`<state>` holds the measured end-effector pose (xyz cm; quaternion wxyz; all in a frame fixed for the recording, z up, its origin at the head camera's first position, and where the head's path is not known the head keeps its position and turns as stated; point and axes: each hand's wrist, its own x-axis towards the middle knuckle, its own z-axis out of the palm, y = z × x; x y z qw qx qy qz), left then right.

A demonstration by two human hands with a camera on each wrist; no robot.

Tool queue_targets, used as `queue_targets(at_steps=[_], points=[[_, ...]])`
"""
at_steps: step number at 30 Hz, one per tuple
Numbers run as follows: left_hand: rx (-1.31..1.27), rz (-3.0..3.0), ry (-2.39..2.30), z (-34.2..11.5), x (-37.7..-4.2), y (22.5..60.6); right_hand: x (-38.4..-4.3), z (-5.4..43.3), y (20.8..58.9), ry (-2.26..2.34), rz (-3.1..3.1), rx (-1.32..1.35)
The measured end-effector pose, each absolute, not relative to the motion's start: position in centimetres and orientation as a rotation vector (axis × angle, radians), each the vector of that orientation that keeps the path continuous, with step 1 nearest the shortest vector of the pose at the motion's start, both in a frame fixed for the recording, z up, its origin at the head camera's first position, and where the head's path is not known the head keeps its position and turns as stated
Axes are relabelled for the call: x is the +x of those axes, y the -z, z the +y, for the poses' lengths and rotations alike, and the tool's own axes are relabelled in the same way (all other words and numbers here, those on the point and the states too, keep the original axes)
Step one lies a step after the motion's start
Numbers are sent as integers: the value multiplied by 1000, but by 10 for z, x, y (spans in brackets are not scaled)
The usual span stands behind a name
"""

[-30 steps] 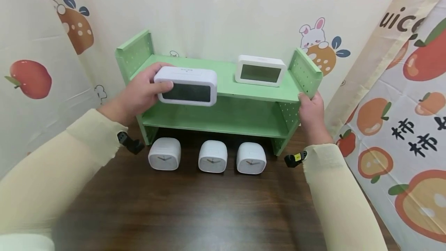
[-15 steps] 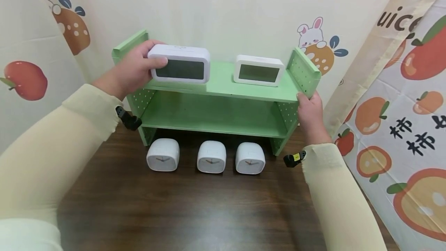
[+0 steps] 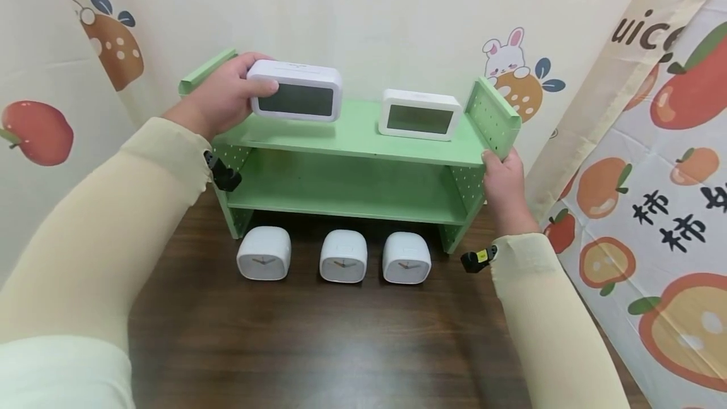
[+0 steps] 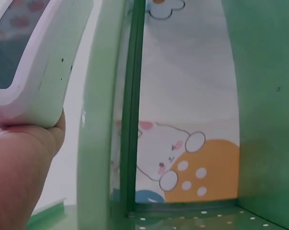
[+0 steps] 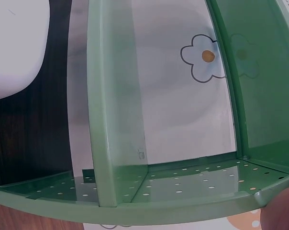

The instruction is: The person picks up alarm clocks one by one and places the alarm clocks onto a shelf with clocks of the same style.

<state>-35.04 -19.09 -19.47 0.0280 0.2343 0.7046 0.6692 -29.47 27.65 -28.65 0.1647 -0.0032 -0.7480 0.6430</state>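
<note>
My left hand [image 3: 230,90] grips a white digital clock [image 3: 296,92] by its left end, thumb across the front near the dark screen. The clock hangs over the left part of the green shelf's [image 3: 352,154] top board. In the left wrist view the clock's [image 4: 34,91] end shows at the upper left, the hand below it. My right hand [image 3: 504,188] holds the front right corner of the shelf, at the joint of top board and side panel. A second white digital clock [image 3: 420,115] stands on the top board at the right.
Three white rounded analog clocks stand in a row on the dark wooden table [image 3: 318,346] before the shelf: a left one [image 3: 264,254], a middle one [image 3: 343,256] and a right one [image 3: 406,258]. Fruit-print cloth [image 3: 397,24] hangs behind and at both sides.
My left hand has carried the digital clock up and back, from in front of the shelf to over its top board. The right hand has kept its hold on the corner.
</note>
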Motion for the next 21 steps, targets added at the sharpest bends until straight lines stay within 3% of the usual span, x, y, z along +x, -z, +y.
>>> queue_targets(at_steps=[10, 21], points=[[574, 2327, -1939, -196, -368, 200, -293, 274, 286, -1830, -2129, -3], [587, 2321, -1887, -186, -372, 207, -296, 277, 288, -1830, -2139, 7]])
